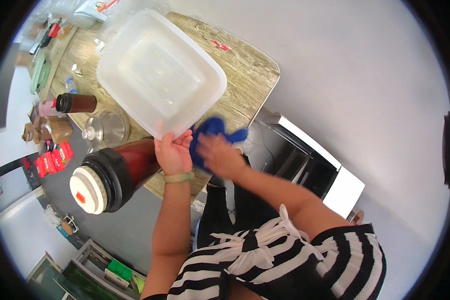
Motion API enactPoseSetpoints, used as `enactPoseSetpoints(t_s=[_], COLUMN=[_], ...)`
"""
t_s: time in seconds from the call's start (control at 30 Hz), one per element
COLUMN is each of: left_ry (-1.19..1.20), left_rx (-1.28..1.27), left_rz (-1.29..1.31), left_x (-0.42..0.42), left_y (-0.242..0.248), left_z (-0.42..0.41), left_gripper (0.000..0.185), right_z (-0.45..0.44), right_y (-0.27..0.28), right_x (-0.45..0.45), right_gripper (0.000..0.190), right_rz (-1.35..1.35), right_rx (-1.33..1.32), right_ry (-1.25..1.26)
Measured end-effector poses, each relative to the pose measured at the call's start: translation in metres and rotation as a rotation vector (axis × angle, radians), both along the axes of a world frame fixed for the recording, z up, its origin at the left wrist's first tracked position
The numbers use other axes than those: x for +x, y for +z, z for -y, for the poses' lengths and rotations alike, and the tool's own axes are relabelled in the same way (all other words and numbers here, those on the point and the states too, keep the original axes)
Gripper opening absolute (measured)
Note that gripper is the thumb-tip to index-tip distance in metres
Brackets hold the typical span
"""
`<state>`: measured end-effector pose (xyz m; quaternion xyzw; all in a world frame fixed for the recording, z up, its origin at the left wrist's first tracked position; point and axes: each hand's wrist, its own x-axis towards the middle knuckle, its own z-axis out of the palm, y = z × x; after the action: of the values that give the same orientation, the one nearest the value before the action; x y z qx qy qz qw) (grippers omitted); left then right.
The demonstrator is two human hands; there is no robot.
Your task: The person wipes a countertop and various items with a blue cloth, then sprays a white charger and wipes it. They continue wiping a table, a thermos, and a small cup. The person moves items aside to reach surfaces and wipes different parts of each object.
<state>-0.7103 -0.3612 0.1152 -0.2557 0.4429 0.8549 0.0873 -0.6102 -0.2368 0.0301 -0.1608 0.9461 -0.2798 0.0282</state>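
A translucent white plastic tub (161, 73) takes up the middle of the wood-grain table (255, 67), its inside bare apart from a few small yellowish flecks or reflections. My left hand (174, 152) grips the tub's near rim, thumb and fingers at the corner, with a jade-like bangle on the wrist. Just to its right, my right hand (221, 155) is blurred and lies over a bunched blue cloth (212, 125) beside the tub's near corner. How firmly its fingers hold the cloth is hard to see, but the hand is on it.
A large red vacuum flask (140, 159) with a white cap stands close left of my left wrist. Beyond it are a glass pot (114, 127) with a metal lid and a brown tumbler (84, 103). A red wrapper (220, 45) lies on the table. An open white cabinet (315, 161) stands right.
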Motion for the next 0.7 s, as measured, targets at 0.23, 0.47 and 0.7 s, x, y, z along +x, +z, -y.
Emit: enactPoseSetpoints(t_s=[0.23, 0.47, 0.7], left_ry=[-0.1, -0.202, -0.222], left_rx=[-0.027, -0.051, -0.072], left_rz=[0.019, 0.188, 0.443], left_x=[0.03, 0.08, 0.133], left_y=[0.017, 0.014, -0.019], left_z=[0.02, 0.024, 0.023], left_gripper=[0.05, 0.044, 0.055], right_z=[-0.081, -0.174, -0.114], right_y=[-0.009, 0.0, -0.02], right_x=[-0.049, -0.165, -0.35], right_gripper=[0.043, 0.067, 0.062], right_rz=[-0.04, -0.108, -0.191], right_rx=[0.079, 0.288, 0.354], right_ry=[-0.106, -0.25, -0.064])
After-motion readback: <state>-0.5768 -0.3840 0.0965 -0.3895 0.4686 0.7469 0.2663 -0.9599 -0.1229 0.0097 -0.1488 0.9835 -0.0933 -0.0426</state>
